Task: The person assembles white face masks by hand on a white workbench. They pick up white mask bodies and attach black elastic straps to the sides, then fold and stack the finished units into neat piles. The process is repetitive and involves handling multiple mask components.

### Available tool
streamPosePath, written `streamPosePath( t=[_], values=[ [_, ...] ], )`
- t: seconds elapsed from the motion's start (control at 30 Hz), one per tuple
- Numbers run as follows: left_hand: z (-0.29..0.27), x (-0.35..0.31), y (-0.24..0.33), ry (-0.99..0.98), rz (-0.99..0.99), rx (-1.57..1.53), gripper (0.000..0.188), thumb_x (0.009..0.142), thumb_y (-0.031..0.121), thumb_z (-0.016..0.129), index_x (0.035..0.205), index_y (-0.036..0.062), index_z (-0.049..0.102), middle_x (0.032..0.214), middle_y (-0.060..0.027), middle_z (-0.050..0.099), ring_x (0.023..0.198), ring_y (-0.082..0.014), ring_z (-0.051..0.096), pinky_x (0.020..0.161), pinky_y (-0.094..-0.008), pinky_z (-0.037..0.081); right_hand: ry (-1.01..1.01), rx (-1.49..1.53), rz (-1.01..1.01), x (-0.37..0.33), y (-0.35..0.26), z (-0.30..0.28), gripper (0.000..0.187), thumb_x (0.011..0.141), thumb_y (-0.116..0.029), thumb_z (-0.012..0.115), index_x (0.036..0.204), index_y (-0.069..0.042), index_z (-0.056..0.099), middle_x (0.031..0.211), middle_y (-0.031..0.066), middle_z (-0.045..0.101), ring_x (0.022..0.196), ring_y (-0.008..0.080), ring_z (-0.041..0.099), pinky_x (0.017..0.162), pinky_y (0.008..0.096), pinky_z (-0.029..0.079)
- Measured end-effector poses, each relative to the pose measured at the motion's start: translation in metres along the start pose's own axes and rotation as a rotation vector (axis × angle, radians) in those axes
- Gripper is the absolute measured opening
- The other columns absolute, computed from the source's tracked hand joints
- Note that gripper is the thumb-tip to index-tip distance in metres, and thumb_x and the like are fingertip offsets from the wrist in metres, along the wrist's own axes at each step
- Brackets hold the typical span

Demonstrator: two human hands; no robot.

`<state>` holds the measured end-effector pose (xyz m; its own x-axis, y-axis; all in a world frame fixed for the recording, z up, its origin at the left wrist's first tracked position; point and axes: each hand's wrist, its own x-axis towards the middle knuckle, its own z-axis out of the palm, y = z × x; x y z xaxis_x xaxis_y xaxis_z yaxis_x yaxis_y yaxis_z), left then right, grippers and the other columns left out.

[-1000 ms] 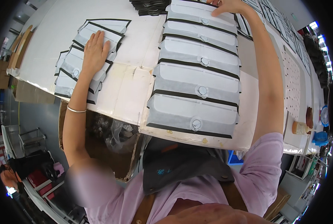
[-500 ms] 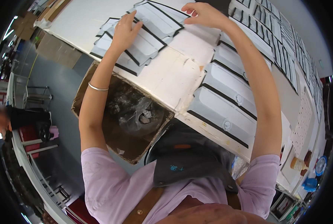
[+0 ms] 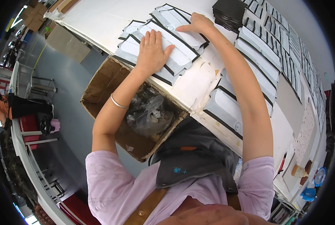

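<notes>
Thin white-and-grey panels with black edge strips lie overlapping in a loose pile on the white table. My left hand rests flat on the pile, fingers stretched out, with nothing gripped. My right hand is at the pile's far right side, its thumb pointing left over a panel with a small round mark. Its thumb is spread away from the other fingers, which are partly hidden, and I see nothing held in it. To the right, more such panels lie in an overlapping row, partly behind my right forearm.
A stack of black sheets stands at the far side. Many panels are laid out in rows at the right. Below the table's left edge is an open cardboard box with clear plastic inside. A person sits at far left.
My right hand has come from above the table's far part down to the panel pile. My left hand stays on the pile. The whole view has shifted, so the table appears further right.
</notes>
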<state>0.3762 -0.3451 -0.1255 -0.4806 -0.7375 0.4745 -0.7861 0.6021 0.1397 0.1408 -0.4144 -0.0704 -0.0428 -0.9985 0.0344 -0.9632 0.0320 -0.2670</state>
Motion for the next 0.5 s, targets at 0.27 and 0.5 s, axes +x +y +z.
streamPosePath(
  t=[0.27,0.5],
  values=[
    [0.008,0.001,0.01,0.034,-0.027,0.053,0.073,0.1,0.051,0.051,0.143,-0.0079,0.044,0.147,-0.0337,0.044,0.14,-0.0486,0.037,0.117,-0.0543,0.028,0.576,0.106,-0.415,-0.06,-0.024,-0.096,0.032,0.081,-0.025,0.075,0.096,0.002,0.069,0.092,0.0252,0.068,0.089,0.0441,0.065,0.078,0.0466,0.052],
    [-0.012,0.042,-0.013,-0.338,0.122,-0.13,0.078,0.095,0.058,0.057,0.145,0.0,0.047,0.138,-0.0362,0.05,0.132,-0.051,0.045,0.109,-0.0538,0.038,-0.023,0.588,-0.325,-0.249,0.046,-0.247,0.039,0.08,-0.003,0.081,0.116,0.003,0.067,0.102,0.0071,0.074,0.088,0.0121,0.067,0.079,0.0251,0.054]
  ],
)
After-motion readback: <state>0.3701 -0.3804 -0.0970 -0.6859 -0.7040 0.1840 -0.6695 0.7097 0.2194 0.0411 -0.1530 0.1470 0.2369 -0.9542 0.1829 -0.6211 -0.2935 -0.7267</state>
